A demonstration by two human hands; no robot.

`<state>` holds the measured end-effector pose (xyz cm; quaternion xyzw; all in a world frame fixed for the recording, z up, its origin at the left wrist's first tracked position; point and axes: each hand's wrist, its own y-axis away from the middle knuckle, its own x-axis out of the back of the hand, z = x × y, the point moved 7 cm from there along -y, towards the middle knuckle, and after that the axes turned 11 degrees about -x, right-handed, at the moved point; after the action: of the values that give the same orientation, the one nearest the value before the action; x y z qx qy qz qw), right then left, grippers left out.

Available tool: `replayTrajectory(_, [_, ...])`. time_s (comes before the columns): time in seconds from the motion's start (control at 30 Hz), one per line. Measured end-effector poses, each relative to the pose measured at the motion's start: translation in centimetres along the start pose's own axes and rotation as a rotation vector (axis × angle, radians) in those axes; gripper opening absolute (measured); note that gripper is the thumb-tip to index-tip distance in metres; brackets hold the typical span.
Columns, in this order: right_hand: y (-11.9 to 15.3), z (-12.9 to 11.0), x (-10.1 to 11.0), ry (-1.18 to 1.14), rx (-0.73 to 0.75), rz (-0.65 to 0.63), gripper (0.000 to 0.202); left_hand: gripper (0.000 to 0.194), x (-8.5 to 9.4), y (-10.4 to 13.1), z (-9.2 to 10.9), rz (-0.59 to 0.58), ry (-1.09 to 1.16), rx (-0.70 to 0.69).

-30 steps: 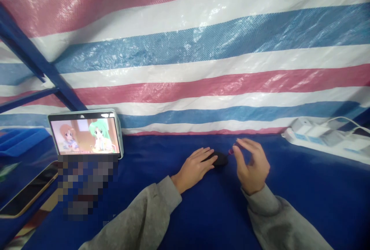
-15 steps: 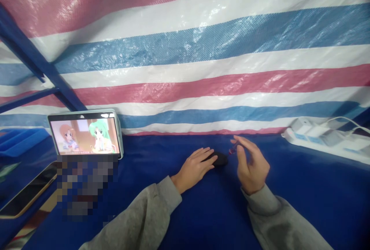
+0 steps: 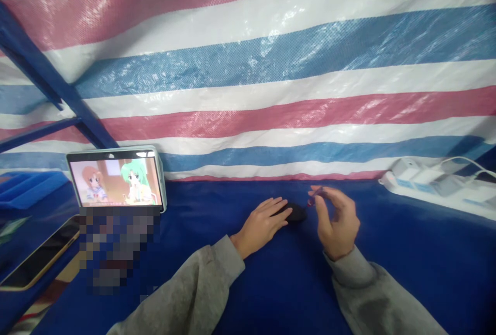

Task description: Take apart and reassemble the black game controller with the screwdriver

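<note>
My left hand [image 3: 261, 225] lies palm down with its fingers spread, the fingertips resting on a small black object [image 3: 295, 213] on the blue surface [image 3: 287, 283]. To the right of that object, my right hand [image 3: 338, 221] is raised, thumb and fingertips close together around a small, thin reddish-purple item [image 3: 312, 201]. The item is blurred, and part of it is hidden by the fingers.
At the left stands a tablet [image 3: 116, 182] showing a cartoon, with a phone [image 3: 42, 257] and a blue tray [image 3: 33, 190] beside it. A white power strip [image 3: 437, 190] with cables lies at the right. Behind hangs a striped sheet [image 3: 271, 112].
The thumb and fingers of my right hand have come closer together on the reddish item. My left hand has hardly moved.
</note>
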<state>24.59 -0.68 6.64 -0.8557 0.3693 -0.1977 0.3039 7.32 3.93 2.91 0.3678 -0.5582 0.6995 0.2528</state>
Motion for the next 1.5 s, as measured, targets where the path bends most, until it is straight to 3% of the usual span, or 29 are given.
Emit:
replayTrajectory(0.5, [0.0, -0.4, 0.3, 0.048, 0.064, 0.037, 0.026, 0.035, 0.0, 0.0, 0.0, 0.006, 0.013, 0.003])
replayTrajectory(0.8, [0.0, 0.0, 0.1, 0.021, 0.016, 0.015, 0.026, 0.034, 0.0, -0.1, 0.1, -0.015, 0.007, 0.009])
replayTrajectory(1.5, [-0.7, -2.5, 0.6, 0.037, 0.15, 0.06, 0.025, 0.034, -0.2, -0.1, 0.1, -0.02, -0.015, -0.002])
